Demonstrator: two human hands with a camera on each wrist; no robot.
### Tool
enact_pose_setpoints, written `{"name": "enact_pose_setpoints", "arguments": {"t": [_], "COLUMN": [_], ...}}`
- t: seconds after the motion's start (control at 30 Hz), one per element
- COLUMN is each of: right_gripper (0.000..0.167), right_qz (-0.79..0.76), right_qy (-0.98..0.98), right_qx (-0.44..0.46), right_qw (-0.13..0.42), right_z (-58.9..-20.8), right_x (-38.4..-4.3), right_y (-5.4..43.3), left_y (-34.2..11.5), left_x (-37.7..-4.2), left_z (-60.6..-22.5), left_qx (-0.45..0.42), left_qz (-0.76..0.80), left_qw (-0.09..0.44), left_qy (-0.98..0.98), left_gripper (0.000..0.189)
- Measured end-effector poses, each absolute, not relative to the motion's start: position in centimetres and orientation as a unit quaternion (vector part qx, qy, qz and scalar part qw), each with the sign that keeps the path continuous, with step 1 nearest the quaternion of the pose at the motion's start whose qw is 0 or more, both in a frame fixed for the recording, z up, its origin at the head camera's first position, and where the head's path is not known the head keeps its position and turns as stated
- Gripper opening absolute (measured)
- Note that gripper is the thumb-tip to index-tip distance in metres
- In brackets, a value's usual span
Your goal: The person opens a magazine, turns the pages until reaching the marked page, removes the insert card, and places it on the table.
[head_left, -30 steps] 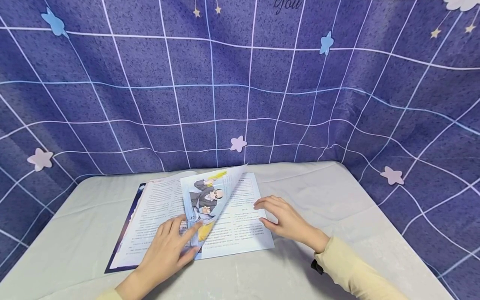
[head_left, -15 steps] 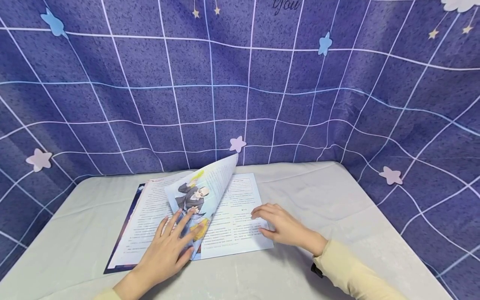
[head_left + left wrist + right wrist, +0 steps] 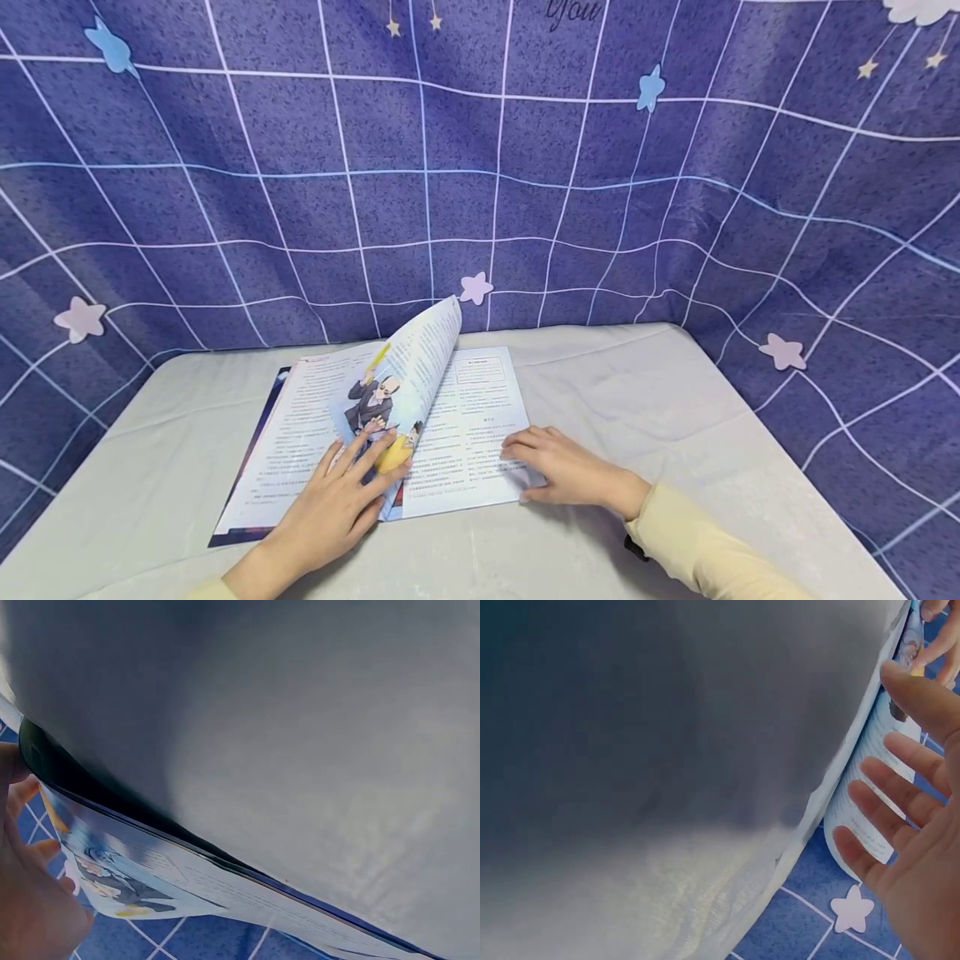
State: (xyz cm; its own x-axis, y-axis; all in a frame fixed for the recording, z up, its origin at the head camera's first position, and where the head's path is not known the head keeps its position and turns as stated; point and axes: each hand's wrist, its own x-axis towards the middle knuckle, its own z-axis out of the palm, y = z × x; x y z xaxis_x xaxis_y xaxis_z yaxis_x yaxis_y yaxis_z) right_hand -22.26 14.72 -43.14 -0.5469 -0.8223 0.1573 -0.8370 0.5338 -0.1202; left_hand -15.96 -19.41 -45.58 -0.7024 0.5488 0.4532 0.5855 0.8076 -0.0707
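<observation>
One open book (image 3: pixel 270 462) lies on a grey-covered table (image 3: pixel 660 392), an illustrated leaf (image 3: pixel 431 354) curling up from its middle. The left hand (image 3: pixel 326 510) rests on that leaf's lower part, its fingers extended and spread. The right hand (image 3: pixel 566 468) is at the right page's (image 3: pixel 472 425) lower outer edge, fingers relaxed and grasping nothing; whether they touch it is unclear. Beyond hangs a blue grid-patterned curtain (image 3: pixel 390 208).

Book (image 3: pixel 468 479): white pages, rows of dark print; navy cover edge (image 3: pixel 280 385). Raised page (image 3: pixel 412 375): pale blue with yellow patches and a black-suited figure. Backdrop (image 3: pixel 457 208): blue-violet, dark-flecked, gridded in whitish and light-blue lines; stars (image 3: pixel 651 87) in light blue, pale pink, yellow. Tablecloth (image 3: pixel 615 375): light grey. Sleeve (image 3: pixel 705 533): plain cream.
</observation>
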Motion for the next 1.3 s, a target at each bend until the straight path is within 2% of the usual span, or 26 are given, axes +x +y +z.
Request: {"name": "enact_pose_setpoints", "arguments": {"t": [0.27, 0.5, 0.7, 0.9, 1.1, 1.3], "right_gripper": [0.057, 0.051, 0.032, 0.008, 0.005, 0.005], "right_qz": [0.083, 0.078, 0.089, 0.097, 0.098, 0.1], "right_qy": [-0.876, -0.876, -0.863, -0.834, -0.818, -0.81], "right_qx": [0.474, 0.473, 0.494, 0.535, 0.551, 0.559], "right_qw": [0.038, 0.04, 0.052, 0.096, 0.129, 0.147], "right_z": [-43.72, -43.71, -43.55, -43.26, -43.16, -43.09], "right_x": [-22.29, -22.28, -22.31, -22.33, -22.47, -22.62], "right_y": [14.99, 15.1, 15.27, 15.35, 15.27, 15.24], "left_y": [-19.66, -19.82, -19.79, -19.83, -19.89, -20.0], "left_x": [-15.78, -15.65, -15.53, -15.36, -15.28, -15.34], "left_z": [-45.72, -45.77, -45.66, -45.63, -45.62, -45.52], "left_qx": [-0.305, -0.313, -0.32, -0.304, -0.291, -0.294], "left_qz": [-0.034, -0.026, -0.028, -0.026, -0.018, -0.011], "left_qw": [0.23, 0.23, 0.232, 0.22, 0.204, 0.216], "left_qy": [-0.923, -0.921, -0.918, -0.926, -0.935, -0.931], "left_gripper": [0.049, 0.053, 0.056, 0.055, 0.054, 0.053]}}
